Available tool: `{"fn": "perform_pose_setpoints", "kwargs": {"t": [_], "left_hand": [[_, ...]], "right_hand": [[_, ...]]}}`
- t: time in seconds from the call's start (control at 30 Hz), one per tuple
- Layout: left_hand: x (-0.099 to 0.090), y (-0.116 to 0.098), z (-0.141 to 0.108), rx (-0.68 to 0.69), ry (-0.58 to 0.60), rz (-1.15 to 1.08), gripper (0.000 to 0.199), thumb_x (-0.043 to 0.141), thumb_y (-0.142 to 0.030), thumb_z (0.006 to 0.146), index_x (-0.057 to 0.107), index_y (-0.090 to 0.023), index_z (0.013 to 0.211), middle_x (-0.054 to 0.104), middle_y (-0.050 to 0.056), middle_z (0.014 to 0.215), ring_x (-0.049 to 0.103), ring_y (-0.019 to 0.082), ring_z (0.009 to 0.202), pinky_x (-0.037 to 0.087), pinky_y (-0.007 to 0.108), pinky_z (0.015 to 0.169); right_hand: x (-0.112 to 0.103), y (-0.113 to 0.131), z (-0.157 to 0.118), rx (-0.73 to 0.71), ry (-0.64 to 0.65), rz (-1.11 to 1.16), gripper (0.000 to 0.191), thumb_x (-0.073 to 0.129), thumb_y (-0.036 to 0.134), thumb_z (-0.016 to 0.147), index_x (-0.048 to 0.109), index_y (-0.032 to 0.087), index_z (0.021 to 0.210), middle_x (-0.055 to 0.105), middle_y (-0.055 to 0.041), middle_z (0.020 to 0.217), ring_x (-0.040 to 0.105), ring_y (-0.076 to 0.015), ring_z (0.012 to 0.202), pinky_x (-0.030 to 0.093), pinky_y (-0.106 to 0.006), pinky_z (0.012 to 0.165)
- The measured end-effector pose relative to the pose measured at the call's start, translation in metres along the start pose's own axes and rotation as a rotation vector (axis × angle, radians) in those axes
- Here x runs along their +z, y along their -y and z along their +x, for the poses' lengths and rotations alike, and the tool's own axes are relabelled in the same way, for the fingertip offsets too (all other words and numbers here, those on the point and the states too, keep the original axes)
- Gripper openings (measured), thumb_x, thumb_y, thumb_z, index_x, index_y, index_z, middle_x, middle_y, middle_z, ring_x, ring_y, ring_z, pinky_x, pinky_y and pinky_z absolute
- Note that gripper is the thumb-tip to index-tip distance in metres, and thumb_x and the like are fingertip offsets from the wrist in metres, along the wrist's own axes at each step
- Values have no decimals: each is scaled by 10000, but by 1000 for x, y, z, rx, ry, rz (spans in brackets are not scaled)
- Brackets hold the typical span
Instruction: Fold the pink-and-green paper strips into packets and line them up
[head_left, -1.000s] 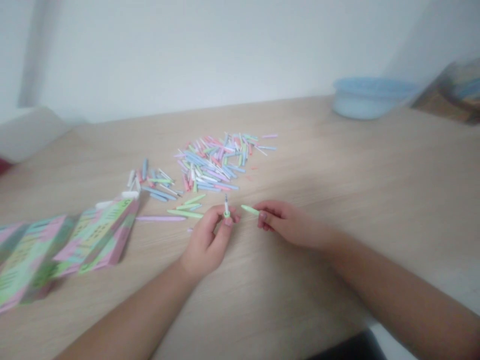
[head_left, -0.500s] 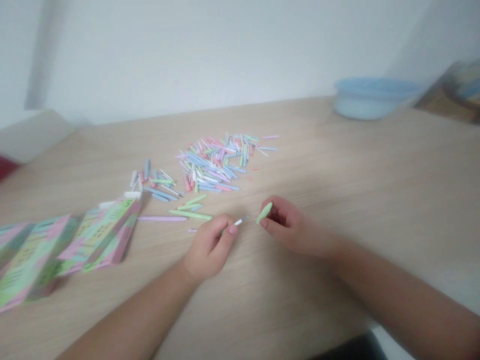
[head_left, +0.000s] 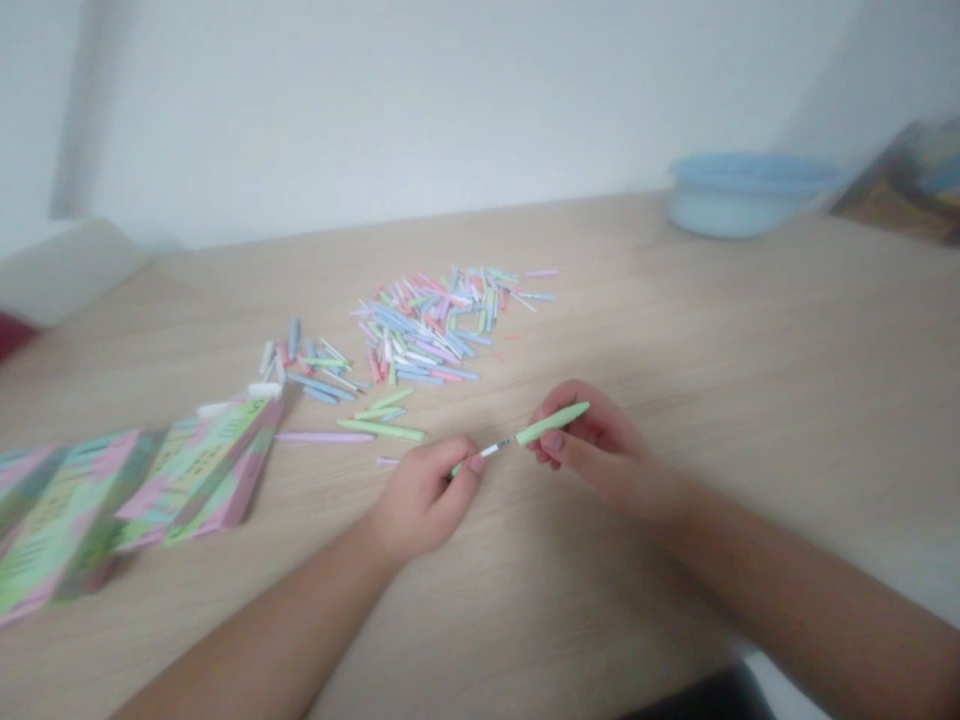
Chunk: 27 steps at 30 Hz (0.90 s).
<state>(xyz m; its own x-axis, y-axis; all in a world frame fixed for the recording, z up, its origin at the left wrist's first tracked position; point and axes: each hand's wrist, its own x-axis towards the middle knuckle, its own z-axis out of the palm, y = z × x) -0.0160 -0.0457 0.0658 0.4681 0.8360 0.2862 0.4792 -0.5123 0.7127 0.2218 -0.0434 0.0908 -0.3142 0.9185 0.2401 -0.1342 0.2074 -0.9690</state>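
Plainly, from the head camera, both hands meet over a pale table (head_left: 637,300) with a faint wood grain. The tube (head_left: 553,423) in the right hand (head_left: 559,438) is smooth, light green and slim, with a matte look, narrowing to a point at its far end. The pen (head_left: 490,451) in the left hand (head_left: 424,500) shows a bit of green, then a white section, then a thin silvery tip.

Left of the hands lie a purple stick (head_left: 324,437) and several green sticks (head_left: 382,429). Beyond them is a small cluster (head_left: 319,370), then a loose pile (head_left: 427,335) of pastel pieces. Flat-sided printed boxes (head_left: 202,460) sit at the left, and a round blue basin (head_left: 750,200) stands at the back right, near the wall (head_left: 450,110). The left fingers cover much of the pen.

The pen's tip points right and slightly away, at the tube's near end; the tube's long axis runs nearly in line with it, pointed end up and to the right. Whether the tip has entered is too blurred to tell. Left thumb and fingers pinch the pen; the right ones close narrowly on the tube.
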Motion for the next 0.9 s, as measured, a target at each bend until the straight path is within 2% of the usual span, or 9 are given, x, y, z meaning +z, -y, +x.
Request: {"fn": "perform_pose_setpoints", "kwargs": {"t": [0.23, 0.37, 0.5, 0.63, 0.73, 0.9], "left_hand": [[-1, 0, -1, -2, 19, 20, 329, 440, -351, 1040, 508, -204, 753, 499, -28, 659, 493, 135, 630, 356, 273, 605], [0, 0, -1, -5, 26, 25, 335, 441, -357, 1038, 507, -207, 745, 498, -28, 651, 494, 137, 622, 353, 275, 594], [0, -1, 0, 10, 28, 51, 342, 446, -362, 1038, 508, -209, 739, 499, -26, 643, 493, 137, 609, 349, 278, 583], [0, -4, 0, 68, 69, 108, 273, 488, -368, 1022, 585, -206, 825, 577, 0, 714, 545, 153, 670, 391, 284, 629], [1, -4, 0, 112, 107, 130, 234, 556, -400, 994, 651, -207, 904, 627, 20, 779, 592, 169, 732, 425, 290, 666], [5, 1, 1, 56, 82, 122, 242, 571, -415, 1003, 702, -212, 1008, 704, 38, 875, 656, 182, 816, 467, 301, 731]], "right_hand": [[-4, -3, -3, 14, 28, -75, 273, 711, 470, 919, 558, 254, 984, 538, 32, 724, 515, -137, 640, 400, -255, 543], [-7, 3, -2, 11, 47, -192, 226, 691, 428, 936, 574, 240, 982, 541, 27, 749, 502, -125, 634, 398, -236, 529], [-7, 8, 0, -52, 95, -346, 134, 668, 336, 939, 596, 224, 953, 583, 17, 785, 531, -125, 665, 431, -236, 561], [-4, 7, 1, -68, 192, -509, 62, 659, 274, 937, 639, 216, 944, 614, 14, 814, 566, -137, 722, 473, -261, 645], [-2, 6, 2, -52, 268, -574, 72, 668, 279, 936, 666, 211, 910, 636, 15, 798, 574, -135, 702, 472, -264, 640], [-6, 6, 5, -33, 340, -604, 60, 671, 247, 925, 715, 222, 958, 690, 5, 821, 603, -143, 707, 470, -265, 632]]}}
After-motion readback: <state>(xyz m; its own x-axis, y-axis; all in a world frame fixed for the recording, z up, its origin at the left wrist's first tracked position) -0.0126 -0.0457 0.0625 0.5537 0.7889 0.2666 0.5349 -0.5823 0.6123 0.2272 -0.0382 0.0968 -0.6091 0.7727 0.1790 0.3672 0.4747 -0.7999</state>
